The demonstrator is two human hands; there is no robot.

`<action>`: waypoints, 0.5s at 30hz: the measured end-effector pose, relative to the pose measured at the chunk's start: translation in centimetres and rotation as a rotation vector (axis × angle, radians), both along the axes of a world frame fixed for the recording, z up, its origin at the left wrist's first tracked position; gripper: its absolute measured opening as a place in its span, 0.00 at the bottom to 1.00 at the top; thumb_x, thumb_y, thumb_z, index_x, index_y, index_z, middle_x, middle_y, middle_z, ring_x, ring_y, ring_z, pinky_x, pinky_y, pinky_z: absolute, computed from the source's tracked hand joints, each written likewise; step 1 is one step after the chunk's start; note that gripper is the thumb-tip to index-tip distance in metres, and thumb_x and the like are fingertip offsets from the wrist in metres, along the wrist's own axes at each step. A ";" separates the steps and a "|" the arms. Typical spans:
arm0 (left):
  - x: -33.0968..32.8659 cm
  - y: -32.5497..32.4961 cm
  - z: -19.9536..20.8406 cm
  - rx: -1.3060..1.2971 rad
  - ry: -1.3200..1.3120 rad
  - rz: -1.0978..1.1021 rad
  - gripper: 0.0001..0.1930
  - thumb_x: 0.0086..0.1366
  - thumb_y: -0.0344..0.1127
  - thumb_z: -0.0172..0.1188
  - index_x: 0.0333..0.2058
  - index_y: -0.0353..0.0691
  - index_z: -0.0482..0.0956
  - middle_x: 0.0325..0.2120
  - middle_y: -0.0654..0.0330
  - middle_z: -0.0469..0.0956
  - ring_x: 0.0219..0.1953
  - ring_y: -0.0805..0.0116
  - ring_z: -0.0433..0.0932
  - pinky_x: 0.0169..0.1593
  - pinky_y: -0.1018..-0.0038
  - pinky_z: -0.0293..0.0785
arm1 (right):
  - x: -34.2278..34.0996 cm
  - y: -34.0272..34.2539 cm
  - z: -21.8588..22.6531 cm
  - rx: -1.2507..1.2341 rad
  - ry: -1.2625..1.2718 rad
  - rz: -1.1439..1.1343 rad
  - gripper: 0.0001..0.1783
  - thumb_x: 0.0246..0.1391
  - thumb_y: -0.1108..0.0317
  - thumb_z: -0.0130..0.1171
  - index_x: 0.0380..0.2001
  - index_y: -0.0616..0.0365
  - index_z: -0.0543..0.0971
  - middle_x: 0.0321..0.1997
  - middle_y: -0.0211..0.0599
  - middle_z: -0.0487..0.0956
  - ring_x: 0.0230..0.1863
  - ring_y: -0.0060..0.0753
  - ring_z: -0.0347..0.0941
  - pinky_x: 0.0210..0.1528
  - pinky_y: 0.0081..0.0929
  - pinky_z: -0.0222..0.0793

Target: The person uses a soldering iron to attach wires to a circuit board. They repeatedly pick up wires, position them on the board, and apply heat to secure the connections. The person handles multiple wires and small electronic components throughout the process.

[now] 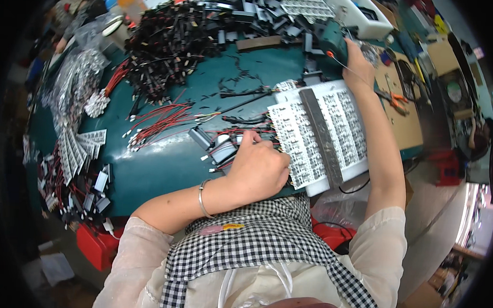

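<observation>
My left hand (pixel 259 164) is curled closed at the left edge of a white panel of small circuit boards (pixel 343 116). Its fingertips are bent over the ends of red and black wires (pixel 252 133); what they pinch is hidden. A dark flat bar (pixel 320 137) lies across the panel, which rests on a white block. At the far right my right hand (pixel 359 64) reaches up beside a dark green rounded object (pixel 333 40). Its fingers are bent, and what they grip is not clear. Grey-black housings (pixel 223 149) with wires lie just left of my left hand.
A big heap of black wired parts (pixel 166 48) and grey housings (pixel 243 15) covers the far side of the green table (pixel 148 177). Loose red wires (pixel 157 130) spread at the middle left. Plastic bags (pixel 78 88) hang left. Orange-handled pliers (pixel 397 102) lie on a board at right.
</observation>
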State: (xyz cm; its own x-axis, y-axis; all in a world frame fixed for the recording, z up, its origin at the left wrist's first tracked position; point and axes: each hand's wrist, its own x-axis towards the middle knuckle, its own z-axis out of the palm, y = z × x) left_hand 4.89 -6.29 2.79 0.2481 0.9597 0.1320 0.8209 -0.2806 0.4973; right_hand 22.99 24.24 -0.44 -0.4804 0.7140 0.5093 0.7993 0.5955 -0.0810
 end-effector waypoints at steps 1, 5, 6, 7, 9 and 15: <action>-0.2 -0.3 0.3 0.010 0.005 -0.013 0.07 0.53 0.36 0.62 0.21 0.42 0.79 0.15 0.59 0.74 0.27 0.62 0.74 0.45 0.61 0.60 | 0.0 -0.2 0.1 -0.012 0.010 0.004 0.37 0.44 0.80 0.54 0.59 0.41 0.64 0.52 0.44 0.76 0.43 0.55 0.76 0.43 0.48 0.72; -0.4 -1.7 1.0 0.037 0.058 -0.040 0.08 0.51 0.38 0.65 0.24 0.42 0.77 0.20 0.61 0.76 0.32 0.63 0.73 0.41 0.65 0.64 | -0.1 -0.4 0.2 -0.012 -0.009 0.018 0.36 0.44 0.80 0.55 0.59 0.43 0.65 0.52 0.45 0.77 0.45 0.56 0.76 0.44 0.48 0.72; -0.4 -2.1 1.0 0.058 0.075 -0.033 0.08 0.51 0.38 0.65 0.24 0.42 0.77 0.20 0.62 0.75 0.33 0.63 0.72 0.40 0.66 0.65 | -0.5 -0.4 0.1 -0.009 -0.016 0.030 0.36 0.45 0.79 0.55 0.59 0.43 0.65 0.51 0.45 0.77 0.45 0.56 0.76 0.44 0.48 0.71; -0.4 -2.2 0.9 0.125 0.075 -0.054 0.07 0.49 0.36 0.64 0.24 0.41 0.75 0.20 0.62 0.74 0.34 0.63 0.71 0.35 0.68 0.67 | -0.5 -0.4 0.3 -0.001 -0.029 0.028 0.35 0.45 0.79 0.55 0.59 0.43 0.65 0.51 0.45 0.77 0.45 0.56 0.76 0.44 0.48 0.71; -0.4 -2.1 0.6 0.196 0.088 -0.104 0.06 0.46 0.32 0.59 0.24 0.40 0.73 0.21 0.62 0.74 0.33 0.63 0.70 0.31 0.70 0.70 | -0.4 -0.6 0.4 0.006 -0.029 0.006 0.35 0.45 0.81 0.53 0.58 0.43 0.65 0.52 0.44 0.76 0.44 0.56 0.76 0.44 0.48 0.71; 0.0 -2.6 0.6 0.356 0.076 -0.091 0.06 0.47 0.31 0.56 0.24 0.38 0.70 0.24 0.60 0.70 0.34 0.64 0.69 0.33 0.73 0.74 | 0.4 -2.2 1.6 -0.015 0.090 -0.010 0.33 0.47 0.80 0.55 0.58 0.44 0.67 0.54 0.43 0.75 0.47 0.56 0.74 0.47 0.45 0.71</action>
